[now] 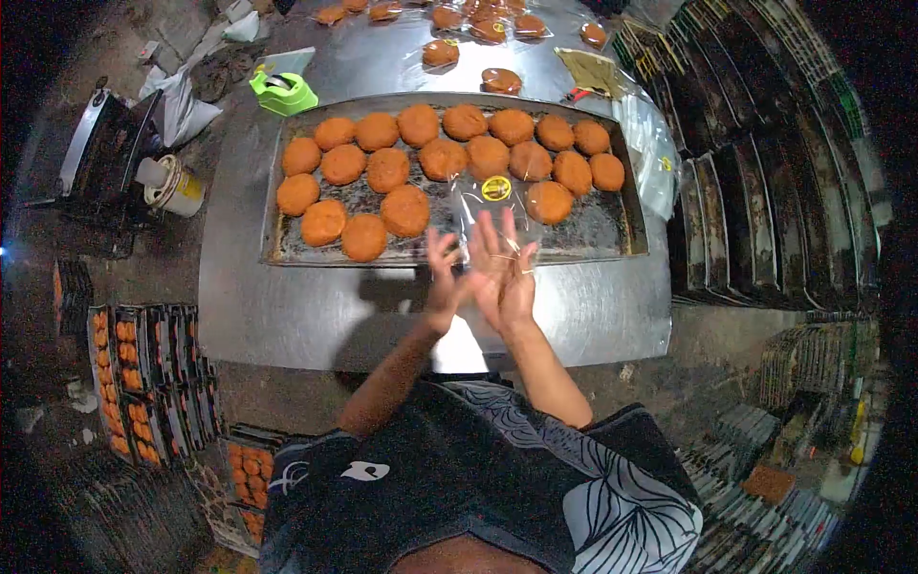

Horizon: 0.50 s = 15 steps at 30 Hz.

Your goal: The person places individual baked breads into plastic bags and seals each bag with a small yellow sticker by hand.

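Note:
A clear plastic bag (pixel 495 188) with a round yellow label stands out in front of me, over the near part of a metal tray (pixel 277 251). My right hand (pixel 504 277) has the bag at its fingers, the palm showing and the thumb toward the bag's right side. Close beside it, my left hand (pixel 444 282) is raised with its fingers apart and a little blurred, near the bag's lower left edge. Round brown buns (pixel 404 210) lie in rows in the tray, several of them behind the bag.
A green tape dispenser (pixel 284 93) stands past the tray's far left corner. Bagged buns (pixel 441 53) lie farther back on the metal table (pixel 277 320). More plastic bags (pixel 652 158) lie at the right. Tray racks (pixel 755 210) flank the table, and a white bucket (pixel 177 188) stands left.

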### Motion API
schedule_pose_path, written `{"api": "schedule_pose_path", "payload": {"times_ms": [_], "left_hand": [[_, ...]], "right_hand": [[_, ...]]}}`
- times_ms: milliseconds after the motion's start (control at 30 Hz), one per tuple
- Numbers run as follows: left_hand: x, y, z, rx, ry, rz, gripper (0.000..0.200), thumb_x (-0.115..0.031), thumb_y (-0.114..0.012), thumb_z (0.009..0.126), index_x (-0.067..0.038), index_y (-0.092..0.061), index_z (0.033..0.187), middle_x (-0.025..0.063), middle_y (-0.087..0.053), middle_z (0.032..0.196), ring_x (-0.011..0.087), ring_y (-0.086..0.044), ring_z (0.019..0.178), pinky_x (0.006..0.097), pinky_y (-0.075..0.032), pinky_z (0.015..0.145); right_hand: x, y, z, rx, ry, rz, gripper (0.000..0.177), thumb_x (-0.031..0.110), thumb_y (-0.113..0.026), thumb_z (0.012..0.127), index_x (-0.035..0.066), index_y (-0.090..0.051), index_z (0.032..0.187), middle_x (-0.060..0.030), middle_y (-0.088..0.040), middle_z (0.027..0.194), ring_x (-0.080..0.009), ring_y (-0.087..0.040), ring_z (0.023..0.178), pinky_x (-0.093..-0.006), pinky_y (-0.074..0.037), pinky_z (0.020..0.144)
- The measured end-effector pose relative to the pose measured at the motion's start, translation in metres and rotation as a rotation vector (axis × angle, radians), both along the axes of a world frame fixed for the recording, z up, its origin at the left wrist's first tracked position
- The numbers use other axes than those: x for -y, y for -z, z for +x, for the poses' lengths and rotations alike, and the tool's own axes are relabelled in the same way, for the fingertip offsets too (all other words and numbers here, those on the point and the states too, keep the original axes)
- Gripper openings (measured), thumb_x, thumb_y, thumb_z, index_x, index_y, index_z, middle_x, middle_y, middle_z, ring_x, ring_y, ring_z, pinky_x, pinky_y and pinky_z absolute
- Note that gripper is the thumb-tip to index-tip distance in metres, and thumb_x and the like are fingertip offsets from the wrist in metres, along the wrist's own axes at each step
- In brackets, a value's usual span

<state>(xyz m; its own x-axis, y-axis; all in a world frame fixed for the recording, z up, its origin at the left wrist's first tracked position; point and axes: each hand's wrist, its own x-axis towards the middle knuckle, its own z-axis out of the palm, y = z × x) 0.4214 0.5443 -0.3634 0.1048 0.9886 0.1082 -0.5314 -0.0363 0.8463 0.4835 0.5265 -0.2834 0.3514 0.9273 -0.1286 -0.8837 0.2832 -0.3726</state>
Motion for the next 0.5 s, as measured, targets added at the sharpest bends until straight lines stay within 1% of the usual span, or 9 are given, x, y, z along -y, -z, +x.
{"api": "schedule_pose_path", "payload": {"times_ms": [67,100,200,267,367,400,433,467,500], "left_hand": [[-0.023,0.041,-0.021,0.793,0.018,-0.39,0.043,-0.019,-0.052,0.081,-0.009,-0.036,0.119,0.0021,-0.052,0.085,0.0139,-0.051,0.074,0.0283,-0.044,0.064],[-0.036,0.053,-0.039,1.119,0.055,-0.539,0.043,-0.021,-0.05,0.082,-0.01,-0.034,0.12,0.0015,-0.053,0.086,0.0137,-0.052,0.075,0.0288,-0.045,0.066],[-0.079,0.017,-0.141,0.343,0.119,-0.409,0.024,-0.022,-0.048,0.084,-0.011,-0.045,0.105,-0.0004,-0.056,0.073,0.0145,-0.055,0.068,0.0347,-0.047,0.073],[-0.093,0.015,-0.179,0.417,-0.001,-0.44,0.022,-0.021,-0.048,0.083,-0.011,-0.046,0.102,0.0001,-0.055,0.073,0.0154,-0.055,0.067,0.0356,-0.047,0.072],[-0.104,-0.017,-0.209,0.501,-0.223,-0.537,0.018,-0.02,-0.048,0.082,-0.009,-0.048,0.097,0.001,-0.056,0.075,0.0181,-0.056,0.068,0.0398,-0.047,0.072],[-0.109,-0.026,-0.217,0.524,-0.331,-0.602,0.017,-0.02,-0.048,0.082,-0.009,-0.048,0.095,0.0014,-0.057,0.076,0.0199,-0.057,0.07,0.0431,-0.046,0.073],[-0.112,-0.021,-0.229,0.543,-0.297,-0.546,0.016,-0.02,-0.047,0.082,-0.008,-0.048,0.093,0.0041,-0.058,0.081,0.0216,-0.057,0.078,0.0472,-0.045,0.076],[-0.115,-0.014,-0.237,0.537,-0.292,-0.554,0.016,-0.02,-0.047,0.082,-0.008,-0.048,0.093,0.0041,-0.058,0.081,0.0216,-0.057,0.078,0.0472,-0.045,0.076],[-0.119,-0.01,-0.239,0.59,-0.298,-0.544,0.015,-0.018,-0.046,0.081,-0.008,-0.048,0.092,0.0052,-0.058,0.083,0.022,-0.057,0.081,0.0472,-0.045,0.076]], "right_hand": [[-0.011,0.038,-0.027,-0.266,-0.487,0.146,0.048,0.04,-0.034,0.086,0.014,-0.03,0.126,-0.008,-0.041,0.122,-0.0221,-0.044,0.107,-0.0345,-0.037,0.088],[-0.021,0.046,-0.031,-0.265,-0.5,0.144,0.048,0.04,-0.034,0.086,0.014,-0.03,0.126,-0.008,-0.041,0.122,-0.0221,-0.044,0.107,-0.0345,-0.037,0.088],[-0.063,0.062,-0.043,1.674,-0.596,-0.173,0.06,0.032,-0.057,0.074,0.007,-0.033,0.123,-0.0148,-0.044,0.118,-0.0264,-0.048,0.102,-0.041,-0.038,0.086],[-0.104,0.074,-0.045,2.686,0.083,-0.21,0.067,0.029,-0.066,0.065,0.004,-0.036,0.12,-0.0205,-0.044,0.115,-0.0319,-0.046,0.102,-0.0427,-0.039,0.084],[-0.142,0.124,-0.03,2.566,-0.141,-0.074,0.065,0.027,-0.068,0.063,0.004,-0.041,0.117,-0.0239,-0.04,0.117,-0.0372,-0.039,0.106,-0.0443,-0.037,0.085],[-0.144,0.126,-0.032,2.261,-0.152,-0.229,0.064,0.026,-0.069,0.061,0.004,-0.042,0.116,-0.0229,-0.04,0.117,-0.0369,-0.038,0.107,-0.0442,-0.037,0.084],[-0.143,0.118,-0.04,1.953,-0.16,-0.366,0.064,0.024,-0.069,0.06,0.004,-0.044,0.115,-0.022,-0.04,0.117,-0.0366,-0.036,0.107,-0.044,-0.037,0.083],[-0.13,0.112,-0.052,1.948,-0.162,-0.379,0.064,0.024,-0.069,0.06,0.004,-0.044,0.115,-0.022,-0.04,0.117,-0.0366,-0.036,0.107,-0.044,-0.037,0.083],[-0.107,0.074,-0.074,2.01,0.059,-0.284,0.065,0.026,-0.069,0.061,0.005,-0.043,0.117,-0.0207,-0.043,0.113,-0.0349,-0.04,0.102,-0.0421,-0.037,0.084]]}}
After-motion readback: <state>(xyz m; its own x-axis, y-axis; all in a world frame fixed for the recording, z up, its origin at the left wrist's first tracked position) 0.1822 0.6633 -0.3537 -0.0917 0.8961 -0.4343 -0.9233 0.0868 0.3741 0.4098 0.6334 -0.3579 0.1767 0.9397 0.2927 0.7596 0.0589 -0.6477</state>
